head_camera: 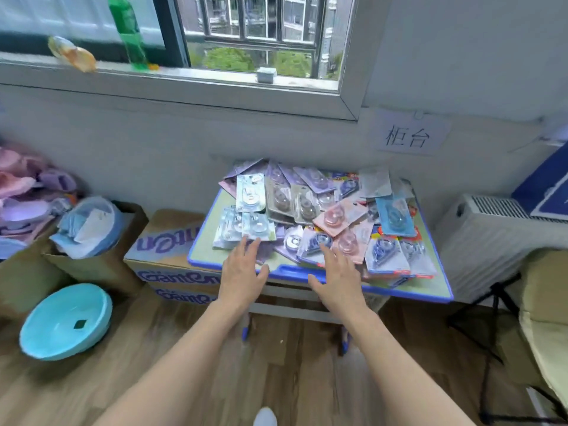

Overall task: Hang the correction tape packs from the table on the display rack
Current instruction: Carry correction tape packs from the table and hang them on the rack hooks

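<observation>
Daylight from window [255, 32], soft blur, bowed edges

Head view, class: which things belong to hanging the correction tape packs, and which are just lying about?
Job: correction tape packs, table, left hand, right hand.
Lying about: turquoise basin, cardboard boxes, green bottle, radiator.

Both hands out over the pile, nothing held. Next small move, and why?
Likely ease the left hand forward and pinch the pale blue pack at its fingertips. Both it and the right hand are open, holding nothing, and that pack lies on top at the near left of the pile on the table, so should lift free. No rack in view.
</observation>
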The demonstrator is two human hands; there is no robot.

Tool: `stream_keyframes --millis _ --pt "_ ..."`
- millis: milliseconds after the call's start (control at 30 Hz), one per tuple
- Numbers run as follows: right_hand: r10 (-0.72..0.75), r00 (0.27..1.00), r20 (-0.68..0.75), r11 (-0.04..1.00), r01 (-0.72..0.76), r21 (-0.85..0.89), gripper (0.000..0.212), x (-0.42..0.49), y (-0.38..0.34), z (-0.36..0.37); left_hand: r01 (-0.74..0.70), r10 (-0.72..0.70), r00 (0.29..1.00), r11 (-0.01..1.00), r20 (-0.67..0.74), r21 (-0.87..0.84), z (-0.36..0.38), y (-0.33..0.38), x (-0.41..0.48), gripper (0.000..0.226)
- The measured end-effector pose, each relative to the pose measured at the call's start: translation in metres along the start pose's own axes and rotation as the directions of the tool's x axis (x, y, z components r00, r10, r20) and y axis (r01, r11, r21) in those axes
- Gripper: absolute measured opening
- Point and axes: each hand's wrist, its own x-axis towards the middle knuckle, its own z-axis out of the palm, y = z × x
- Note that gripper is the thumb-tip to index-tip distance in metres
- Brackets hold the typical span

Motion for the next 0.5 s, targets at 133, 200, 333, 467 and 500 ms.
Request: stream_keyframes --millis 133,200,333,467,500 --pt "0.030 0.999 -0.011 0.999 -0.030 0.041 0.067 0.062 -0.008 -0.004 0.006 -0.006 1.000 1.000 0.023 -0.027 -0.002 -0.004 0.068 0.059" --pt "0.059 0.998 0.014 0.995 -0.059 0.078 0.067 0.090 -0.010 -0.003 0.019 -0.018 0.999 0.999 0.035 -0.039 0.002 -0.007 0.096 0.059" --pt "0.089 0.994 0.061 0.992 -0.094 0.081 0.070 0.145 -0.008 0.003 0.071 -0.066 0.996 0.993 0.061 -0.092 0.012 -0.015 0.147 0.060" --pt "0.097 0.989 0.109 0.990 -0.107 0.095 0.071 0.198 -0.007 0.008 0.122 -0.117 0.992 0.984 0.046 -0.129 0.022 -0.019 0.193 0.061" --pt "0.101 0.989 0.113 0.988 -0.112 0.102 0.070 0.210 -0.005 0.009 0.139 -0.135 0.990 0.982 0.036 -0.132 0.024 -0.019 0.206 0.062"
